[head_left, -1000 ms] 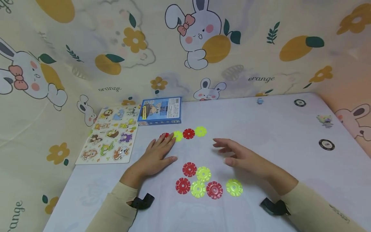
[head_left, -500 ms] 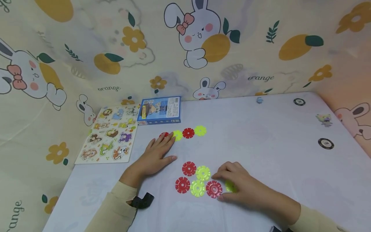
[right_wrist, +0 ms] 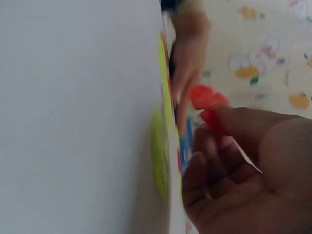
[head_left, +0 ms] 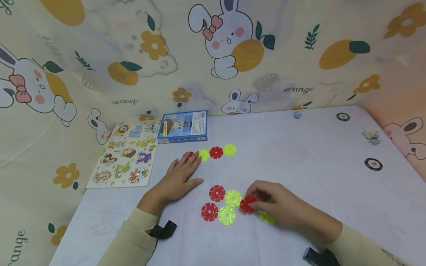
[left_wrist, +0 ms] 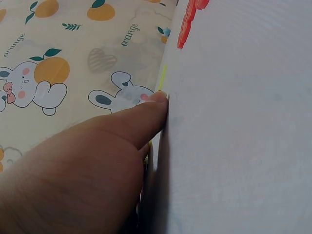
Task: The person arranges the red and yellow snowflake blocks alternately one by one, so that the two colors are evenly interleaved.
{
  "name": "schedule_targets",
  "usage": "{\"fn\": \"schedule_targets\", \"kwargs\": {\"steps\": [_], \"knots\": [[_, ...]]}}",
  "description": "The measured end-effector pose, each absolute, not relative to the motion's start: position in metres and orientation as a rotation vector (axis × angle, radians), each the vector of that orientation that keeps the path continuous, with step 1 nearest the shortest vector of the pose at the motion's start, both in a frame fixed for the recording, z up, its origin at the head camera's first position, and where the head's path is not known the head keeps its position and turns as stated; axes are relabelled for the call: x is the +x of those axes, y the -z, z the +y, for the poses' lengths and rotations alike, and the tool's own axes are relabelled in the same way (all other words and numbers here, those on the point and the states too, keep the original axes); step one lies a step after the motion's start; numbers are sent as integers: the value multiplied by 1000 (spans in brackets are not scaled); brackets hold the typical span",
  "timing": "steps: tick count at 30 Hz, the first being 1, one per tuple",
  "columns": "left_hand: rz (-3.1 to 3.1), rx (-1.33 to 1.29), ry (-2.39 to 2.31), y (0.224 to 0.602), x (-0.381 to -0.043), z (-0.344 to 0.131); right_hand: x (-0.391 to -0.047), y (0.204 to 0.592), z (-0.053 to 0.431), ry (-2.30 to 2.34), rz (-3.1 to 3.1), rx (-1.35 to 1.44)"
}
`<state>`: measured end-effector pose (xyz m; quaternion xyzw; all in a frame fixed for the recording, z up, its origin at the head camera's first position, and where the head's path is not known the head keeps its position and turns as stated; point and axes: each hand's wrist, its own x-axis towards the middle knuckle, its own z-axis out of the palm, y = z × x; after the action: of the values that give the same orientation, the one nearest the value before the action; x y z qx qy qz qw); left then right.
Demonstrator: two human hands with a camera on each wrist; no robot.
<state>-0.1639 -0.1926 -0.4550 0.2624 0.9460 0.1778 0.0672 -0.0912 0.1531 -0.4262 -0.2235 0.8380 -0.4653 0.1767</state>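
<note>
My right hand (head_left: 277, 203) pinches a red notched plastic disc (head_left: 247, 205) between thumb and fingers, raised off the table in the right wrist view (right_wrist: 207, 100). Under that hand a yellow-green disc (head_left: 267, 217) is partly covered. Just left of it lie two red discs, one upper (head_left: 217, 193) and one lower (head_left: 209, 211), beside two yellow-green ones, upper (head_left: 233, 198) and lower (head_left: 227, 215). My left hand (head_left: 179, 181) rests flat with fingers spread, its fingertips over the left end of a row of alternating discs. That row shows a red disc (head_left: 216, 152) and a yellow-green disc (head_left: 230, 149).
A blue box (head_left: 183, 126) stands at the back, next to an animal puzzle board (head_left: 123, 155) on the left. To the right lie two black round chips, near (head_left: 373, 164) and far (head_left: 343, 116), a small figurine (head_left: 371, 137) and a little blue piece (head_left: 297, 115).
My right hand has come down toward the near discs, taken hold of the rightmost red one and lifted it. The left hand has stayed in place.
</note>
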Motion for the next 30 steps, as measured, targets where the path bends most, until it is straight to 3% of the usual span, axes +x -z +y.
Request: {"fn": "schedule_targets", "kwargs": {"steps": [8,19,30], "knots": [[2840,799,-523,456,-165,-194,-157,434,173,1413,2549,-264],[2831,799,-529,454,-164,-194,-203,437,170,1309,2657,-177],[2834,809,-520,454,-166,-195,-190,435,169,569,2922,-614]]}}
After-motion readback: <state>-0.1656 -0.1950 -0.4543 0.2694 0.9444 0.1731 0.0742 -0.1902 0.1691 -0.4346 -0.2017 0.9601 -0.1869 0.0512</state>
